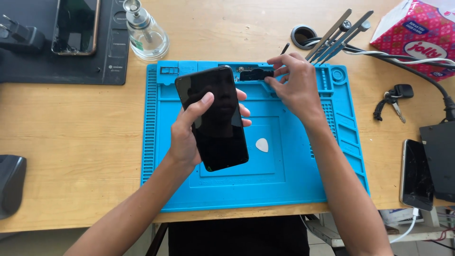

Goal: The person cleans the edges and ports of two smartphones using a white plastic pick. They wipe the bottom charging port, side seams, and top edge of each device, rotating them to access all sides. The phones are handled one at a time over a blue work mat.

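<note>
My left hand point(187, 132) grips a black smartphone point(215, 121), screen up and dark, held over the blue repair mat point(166, 189). The thumb lies across the screen's left side. My right hand point(294, 83) reaches to the mat's top edge, and its fingertips pinch a small black part point(256, 74) resting in a top compartment. A white triangular pick point(262, 145) lies on the mat to the right of the phone.
Metal tweezers and tools point(339, 33) stand at the mat's upper right. A glass dispenser bottle point(147, 33), a second phone point(76, 26) on a black pad, a tissue box point(422, 35), keys point(393, 99) and a charging phone point(417, 173) surround the mat.
</note>
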